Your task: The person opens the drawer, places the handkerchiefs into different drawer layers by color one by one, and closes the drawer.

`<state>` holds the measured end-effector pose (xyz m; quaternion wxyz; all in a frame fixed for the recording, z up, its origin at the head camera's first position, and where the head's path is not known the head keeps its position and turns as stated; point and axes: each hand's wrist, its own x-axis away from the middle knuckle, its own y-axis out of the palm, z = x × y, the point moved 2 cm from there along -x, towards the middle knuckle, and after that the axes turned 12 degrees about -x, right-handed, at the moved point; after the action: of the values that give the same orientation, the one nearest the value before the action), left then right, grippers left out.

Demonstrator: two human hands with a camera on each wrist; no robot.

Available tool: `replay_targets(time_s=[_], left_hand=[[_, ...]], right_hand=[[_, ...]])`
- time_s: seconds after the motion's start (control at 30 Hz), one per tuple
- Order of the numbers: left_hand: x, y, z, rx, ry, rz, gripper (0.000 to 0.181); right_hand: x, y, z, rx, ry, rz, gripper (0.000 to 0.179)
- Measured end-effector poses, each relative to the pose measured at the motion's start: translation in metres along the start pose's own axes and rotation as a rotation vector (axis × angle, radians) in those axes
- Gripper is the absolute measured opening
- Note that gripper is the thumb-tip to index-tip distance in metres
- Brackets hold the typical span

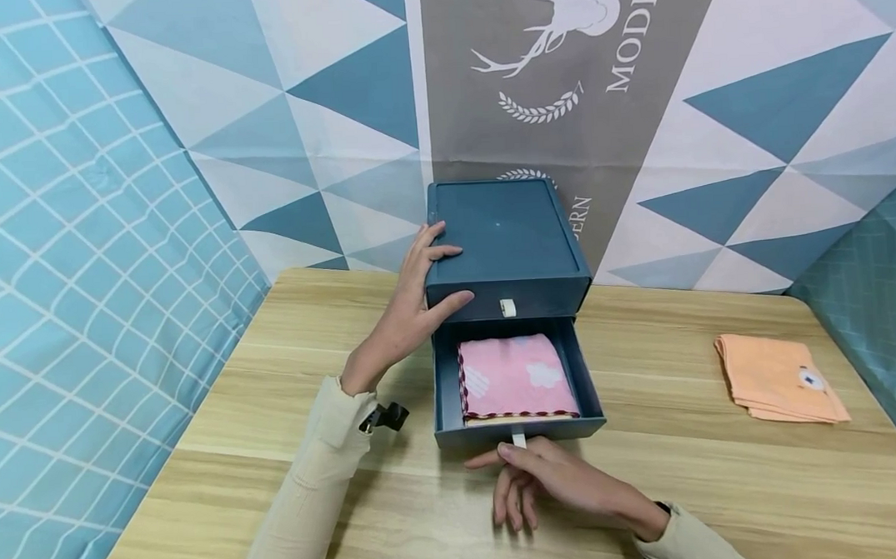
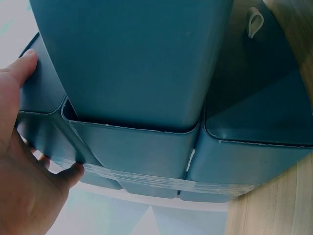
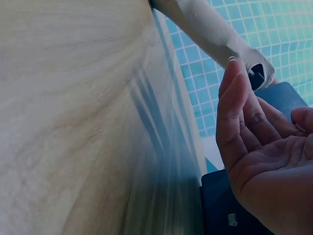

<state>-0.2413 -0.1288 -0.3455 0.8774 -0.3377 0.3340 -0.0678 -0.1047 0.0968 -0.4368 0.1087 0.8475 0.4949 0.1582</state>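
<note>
A dark blue drawer box (image 1: 506, 235) stands against the wall, its middle drawer (image 1: 446, 380) pulled out. Inside that drawer lies a folded pink towel (image 1: 512, 377) with white patches and a dark red edge. My left hand (image 1: 412, 306) holds the box's upper left side, fingers on the top and thumb at the front. In the left wrist view the drawer stack (image 2: 132, 152) shows from the side, with the middle drawer sticking out. At the drawer's white pull tab (image 1: 518, 436), my right hand (image 1: 554, 479) pinches with thumb and index finger; its other fingers curl loosely below.
On the right of the wooden table (image 1: 666, 470) lies a folded orange towel (image 1: 778, 378) with a small bear face. A patterned cloth wall (image 1: 350, 109) rises close behind the box. The top drawer's own white tab (image 1: 508, 308) hangs above the pulled-out drawer.
</note>
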Motion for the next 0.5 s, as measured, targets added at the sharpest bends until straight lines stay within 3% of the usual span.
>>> replay_targets(time_s=[0.5], left_hand=[[0.0004,-0.001,-0.0009,-0.001,0.01,0.006,0.05]], right_hand=[[-0.0075,-0.0072,-0.0048,0.03,-0.032,-0.013,0.053]])
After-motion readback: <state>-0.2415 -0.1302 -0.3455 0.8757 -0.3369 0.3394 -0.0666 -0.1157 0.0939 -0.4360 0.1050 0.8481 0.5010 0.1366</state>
